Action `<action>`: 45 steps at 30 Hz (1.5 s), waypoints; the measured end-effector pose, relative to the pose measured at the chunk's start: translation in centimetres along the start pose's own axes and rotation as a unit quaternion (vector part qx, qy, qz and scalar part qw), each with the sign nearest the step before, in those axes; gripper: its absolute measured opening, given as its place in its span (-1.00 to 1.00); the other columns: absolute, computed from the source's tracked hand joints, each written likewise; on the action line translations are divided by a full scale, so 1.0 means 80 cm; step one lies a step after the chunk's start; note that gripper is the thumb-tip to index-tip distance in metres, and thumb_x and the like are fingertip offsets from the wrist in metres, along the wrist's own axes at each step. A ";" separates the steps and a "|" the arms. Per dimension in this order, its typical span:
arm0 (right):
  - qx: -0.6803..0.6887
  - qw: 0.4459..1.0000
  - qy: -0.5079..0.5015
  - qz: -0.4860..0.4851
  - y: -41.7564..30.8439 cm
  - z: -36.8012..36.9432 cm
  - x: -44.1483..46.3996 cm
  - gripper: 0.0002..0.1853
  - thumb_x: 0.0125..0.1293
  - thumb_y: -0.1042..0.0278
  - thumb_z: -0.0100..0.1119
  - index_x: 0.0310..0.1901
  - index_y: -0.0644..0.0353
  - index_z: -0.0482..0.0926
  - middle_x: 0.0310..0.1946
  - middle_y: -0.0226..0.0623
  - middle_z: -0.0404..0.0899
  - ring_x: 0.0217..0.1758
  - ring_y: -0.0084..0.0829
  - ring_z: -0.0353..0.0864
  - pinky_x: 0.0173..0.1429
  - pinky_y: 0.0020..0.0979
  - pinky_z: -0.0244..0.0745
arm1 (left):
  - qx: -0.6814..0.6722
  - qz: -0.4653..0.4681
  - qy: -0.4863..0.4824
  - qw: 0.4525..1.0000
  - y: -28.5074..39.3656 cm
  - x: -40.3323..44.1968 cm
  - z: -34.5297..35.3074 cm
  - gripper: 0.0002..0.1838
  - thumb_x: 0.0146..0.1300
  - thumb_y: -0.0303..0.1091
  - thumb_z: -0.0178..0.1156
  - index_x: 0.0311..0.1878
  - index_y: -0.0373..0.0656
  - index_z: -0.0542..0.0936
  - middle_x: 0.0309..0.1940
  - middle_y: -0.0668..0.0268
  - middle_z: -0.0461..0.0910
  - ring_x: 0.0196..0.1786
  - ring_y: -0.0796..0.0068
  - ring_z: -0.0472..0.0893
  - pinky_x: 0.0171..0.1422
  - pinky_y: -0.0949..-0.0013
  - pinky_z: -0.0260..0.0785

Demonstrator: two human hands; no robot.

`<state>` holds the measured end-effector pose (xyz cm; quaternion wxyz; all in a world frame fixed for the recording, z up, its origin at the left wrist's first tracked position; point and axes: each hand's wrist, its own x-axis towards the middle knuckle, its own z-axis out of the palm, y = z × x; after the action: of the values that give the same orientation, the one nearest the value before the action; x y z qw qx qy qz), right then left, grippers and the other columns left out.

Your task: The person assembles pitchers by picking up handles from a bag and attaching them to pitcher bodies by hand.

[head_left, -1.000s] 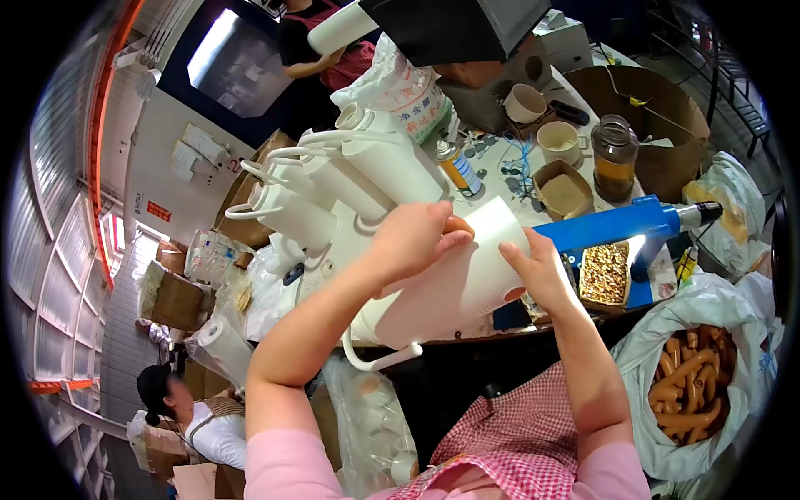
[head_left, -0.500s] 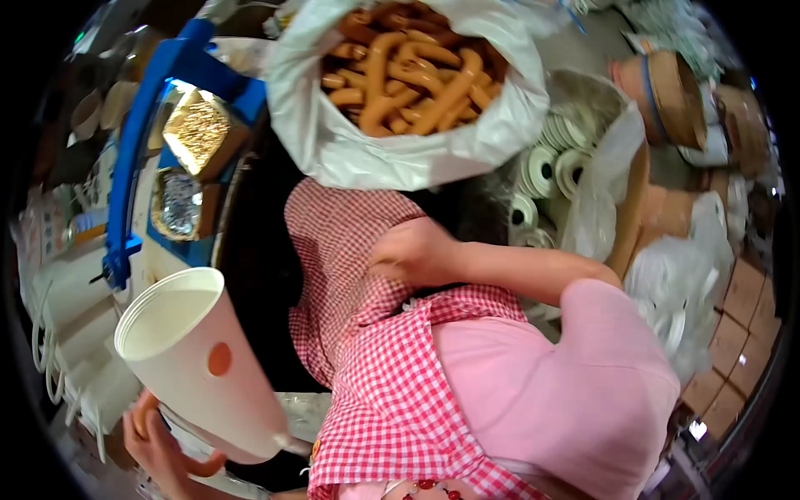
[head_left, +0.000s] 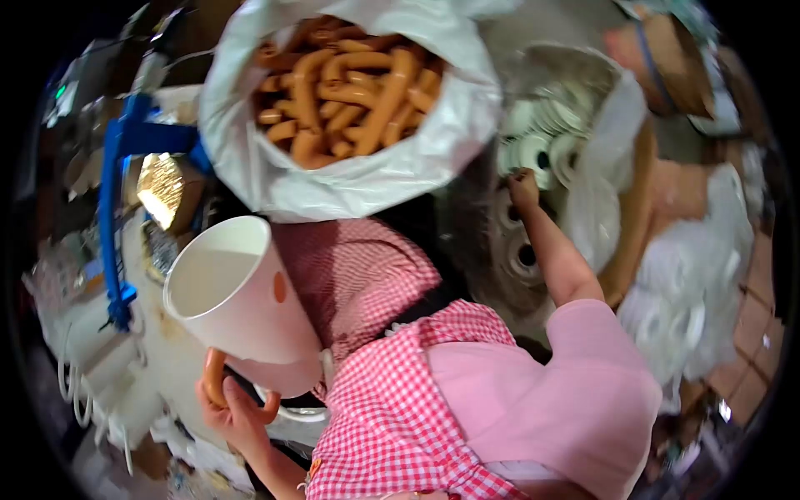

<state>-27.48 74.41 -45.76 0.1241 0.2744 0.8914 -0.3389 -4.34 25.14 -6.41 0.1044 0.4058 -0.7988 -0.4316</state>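
Observation:
My left hand is closed around the tan curved handle of a tall white plastic jug. The jug leans against my lap, mouth tilted up and to the left, with an orange round spot on its side. Over to the right, my right hand reaches into a clear plastic bag among white ring-shaped discs with dark centre holes. Its fingers are bunched at a disc's edge, and what they hold, if anything, is hidden.
A white sack full of tan curved handles stands ahead of my lap. At left are a blue metal frame and a gold foil-topped block. More white jugs lie beyond. Clear bags sit at right.
My right hand has moved from my lap out to the right, into the bag of discs. The jug and my left hand now appear higher and further right, as my view has shifted.

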 end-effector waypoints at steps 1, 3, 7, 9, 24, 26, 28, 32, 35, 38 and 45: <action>-0.130 0.990 0.025 -0.042 0.059 0.057 0.057 -0.44 0.34 0.00 0.23 0.25 0.17 0.49 0.03 -0.04 0.65 0.17 -0.05 0.60 0.32 -0.10 0.42 | -0.007 -0.005 0.008 1.000 -0.009 -0.005 -0.007 -0.75 0.48 -0.44 0.10 0.15 -0.31 0.55 -0.37 0.45 0.52 -0.50 0.83 0.29 -0.47 0.67 0.11; -0.120 0.991 -0.021 -0.053 0.028 0.063 0.044 -0.36 0.29 -0.02 0.27 0.30 0.18 0.43 0.06 0.00 0.64 0.18 -0.01 0.60 0.30 -0.08 0.43 | -0.007 -0.032 0.016 0.999 0.014 -0.012 -0.008 -0.78 0.43 -0.48 0.16 0.09 -0.26 0.57 -0.36 0.46 0.53 -0.48 0.79 0.39 -0.46 0.63 0.23; -0.098 0.988 -0.093 -0.074 0.000 0.107 0.076 -0.20 0.20 -0.07 0.35 0.38 0.19 0.32 0.13 0.08 0.60 0.19 0.07 0.59 0.28 -0.03 0.45 | -0.021 -0.082 0.003 0.996 0.026 -0.035 -0.023 -0.84 0.37 -0.55 0.21 -0.02 -0.23 0.55 -0.45 0.51 0.39 -0.37 0.76 0.46 -0.41 0.61 0.29; -0.115 0.986 -0.102 -0.059 -0.005 0.104 0.099 -0.11 0.15 -0.09 0.39 0.42 0.20 0.26 0.16 0.12 0.58 0.20 0.11 0.59 0.26 -0.01 0.46 | 0.018 -0.017 -0.005 1.000 0.014 -0.032 -0.030 -0.75 0.35 -0.53 0.25 0.07 -0.24 0.54 -0.43 0.48 0.42 -0.40 0.70 0.47 -0.43 0.60 0.33; -0.112 0.893 -0.255 -0.353 -0.394 -0.262 -0.238 -0.39 0.21 0.49 0.45 0.32 0.25 0.49 0.30 -0.06 0.50 0.42 -0.18 0.42 0.52 -0.22 0.26 | -0.035 -0.005 0.113 0.993 -0.031 -0.019 -0.059 -0.62 0.39 -0.36 0.27 0.24 -0.13 0.54 -0.45 0.39 0.55 -0.58 0.71 0.47 -0.48 0.49 0.35; 0.206 0.815 -0.405 -0.360 -0.355 -0.174 -0.211 -0.23 0.08 0.14 0.44 0.32 0.22 0.38 0.17 -0.17 0.50 0.28 -0.20 0.51 0.41 -0.17 0.37 | -0.050 0.004 0.152 0.987 -0.033 -0.032 -0.073 -0.67 0.42 -0.43 0.21 0.21 -0.18 0.53 -0.42 0.38 0.54 -0.56 0.71 0.48 -0.48 0.50 0.35; 0.431 0.707 -0.534 -0.170 -0.397 -0.076 -0.292 -0.43 0.35 0.20 0.20 0.31 0.33 0.42 0.18 -0.12 0.54 0.23 -0.24 0.56 0.38 -0.26 0.43 | -0.115 -0.023 0.169 0.979 -0.040 -0.056 -0.077 -0.69 0.42 -0.45 0.20 0.20 -0.18 0.52 -0.42 0.37 0.54 -0.54 0.70 0.49 -0.47 0.50 0.36; 0.122 0.841 -0.280 -0.446 -0.363 0.107 -0.305 -0.54 0.35 0.42 0.20 0.28 0.26 0.49 0.13 -0.02 0.57 0.15 -0.10 0.59 0.29 -0.17 0.44 | -0.178 -0.062 0.202 0.961 -0.050 -0.083 -0.083 -0.74 0.43 -0.48 0.17 0.14 -0.21 0.47 -0.47 0.43 0.44 -0.53 0.71 0.48 -0.49 0.52 0.35; -0.009 0.609 -0.120 -0.784 -0.382 0.081 -0.354 -0.56 0.16 0.46 0.31 0.13 0.17 0.63 0.06 -0.03 0.58 0.13 -0.08 0.59 0.28 -0.06 0.42 | -0.261 -0.077 0.237 0.933 -0.070 -0.095 -0.092 -0.78 0.45 -0.48 0.17 0.10 -0.23 0.45 -0.46 0.47 0.40 -0.53 0.74 0.44 -0.50 0.54 0.34; -0.119 0.479 -0.303 -0.815 -0.393 0.071 -0.384 -0.43 -0.10 0.13 0.55 0.06 -0.04 0.71 -0.05 -0.31 0.62 0.05 -0.24 0.60 0.30 0.03 0.39 | -0.245 -0.044 0.290 0.924 -0.090 -0.098 -0.093 -0.77 0.45 -0.48 0.17 0.11 -0.24 0.46 -0.46 0.47 0.40 -0.54 0.74 0.42 -0.49 0.55 0.35; -0.043 0.647 -0.219 -0.729 -0.485 0.124 -0.299 -0.43 0.20 0.18 0.40 0.21 0.27 0.59 -0.02 -0.15 0.70 0.06 -0.20 0.69 0.23 -0.21 0.55 | -0.205 -0.018 0.245 0.947 -0.092 -0.106 -0.093 -0.62 0.32 -0.53 0.26 0.19 -0.34 0.50 -0.25 0.19 0.70 -0.30 0.48 0.71 -0.19 0.41 0.55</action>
<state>-29.81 33.99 -22.58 0.0402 -0.5523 0.7638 -0.3315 9.16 24.70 -6.03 0.3702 0.4828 -0.6355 -0.4753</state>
